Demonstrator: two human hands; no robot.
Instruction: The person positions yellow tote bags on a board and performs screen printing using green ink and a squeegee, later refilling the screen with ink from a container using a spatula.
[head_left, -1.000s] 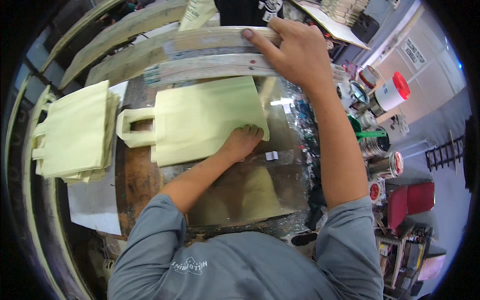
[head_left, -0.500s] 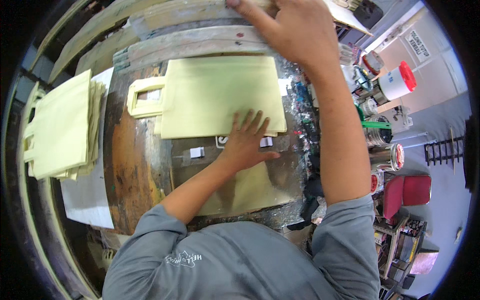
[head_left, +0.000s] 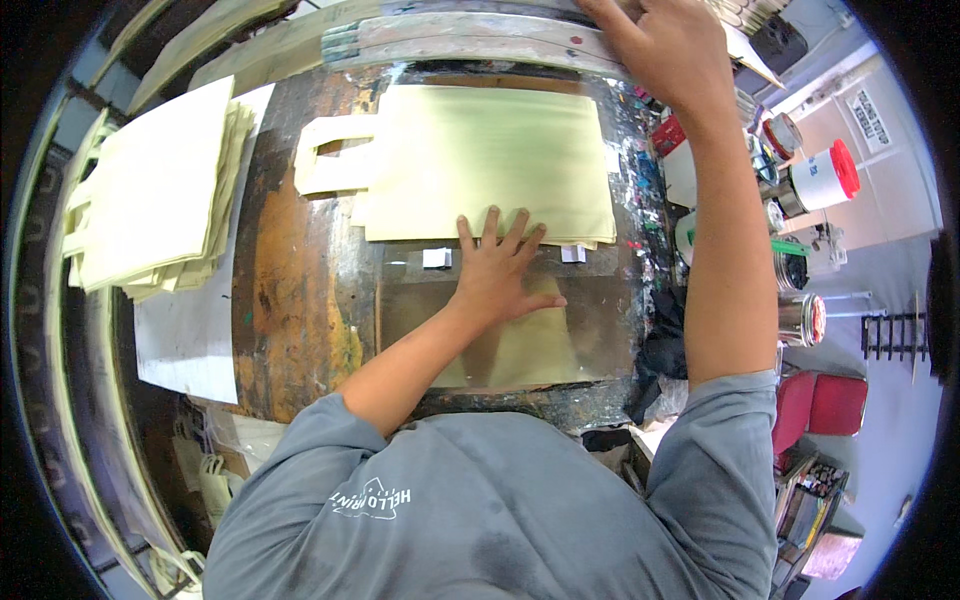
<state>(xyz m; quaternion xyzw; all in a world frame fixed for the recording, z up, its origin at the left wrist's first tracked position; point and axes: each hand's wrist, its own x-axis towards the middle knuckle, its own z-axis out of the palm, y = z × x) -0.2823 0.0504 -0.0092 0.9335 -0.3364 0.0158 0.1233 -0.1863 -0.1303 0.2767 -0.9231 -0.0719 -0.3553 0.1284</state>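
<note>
A stack of pale cream cloth bags (head_left: pixel 490 160) lies flat on the worktable, its handles pointing left. My left hand (head_left: pixel 500 270) rests with spread fingers over the stack's near edge, fingertips on the top bag and palm over the brown board (head_left: pixel 420 315). Two small white tabs (head_left: pixel 437 258) sit on that board along the bags' near edge. My right arm reaches far forward, and my right hand (head_left: pixel 680 50) is by the right end of a paint-marked wooden bar (head_left: pixel 470 42). Its thumb points left; the other fingers run out of the picture, so its hold is hidden.
Another pile of cream bags (head_left: pixel 155 185) lies at the left on a white sheet (head_left: pixel 185 340). Tins and tubs, one a white tub with a red lid (head_left: pixel 822 180), line the right side. A red chair (head_left: pixel 835 403) and a shelf (head_left: pixel 805 510) stand beyond.
My view has shifted, so the table appears further right and higher. My left hand has slid left along the bags' near edge, uncovering the right white tab. My right hand stays far forward.
</note>
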